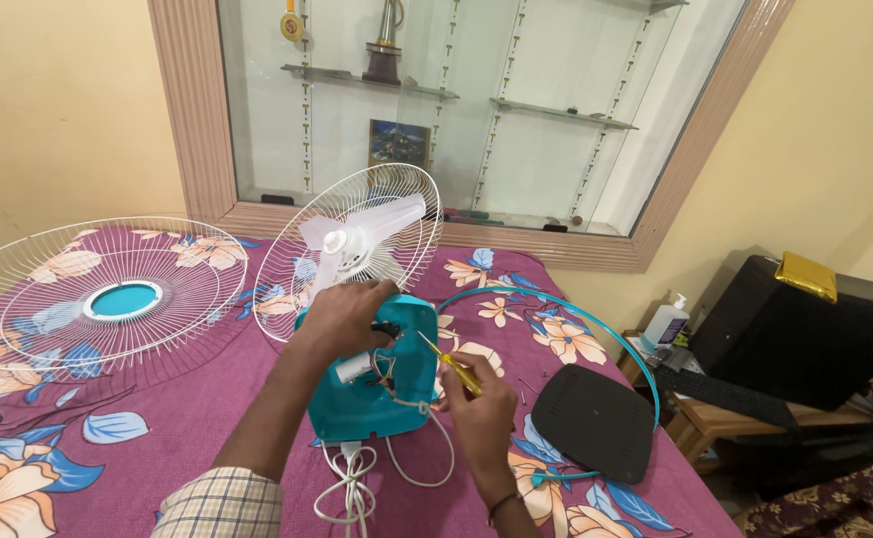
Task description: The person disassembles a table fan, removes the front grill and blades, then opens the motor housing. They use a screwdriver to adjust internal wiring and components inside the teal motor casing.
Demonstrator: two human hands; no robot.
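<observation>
- My left hand rests on top of the teal fan motor housing, fingers curled over its upper edge and gripping it; the housing lies on the bed, open side toward me, with its wiring and a small white cylinder part exposed
- My right hand sits just right of the housing, fingers closed around a yellow-handled screwdriver; its tip points into the housing's open back
- Behind the housing, touching it, stands the rear wire guard with the white fan blades mounted in front of it
- A white power cord trails from the housing's lower edge toward me, coiled on the floral bedsheet
- Well to the left of the housing lies the loose front grille, flat, with a teal centre cap
- To the right of the housing a teal ring curves around a dark oval cover
- Further right of the housing, off the bed, stand a pump bottle and a black box
</observation>
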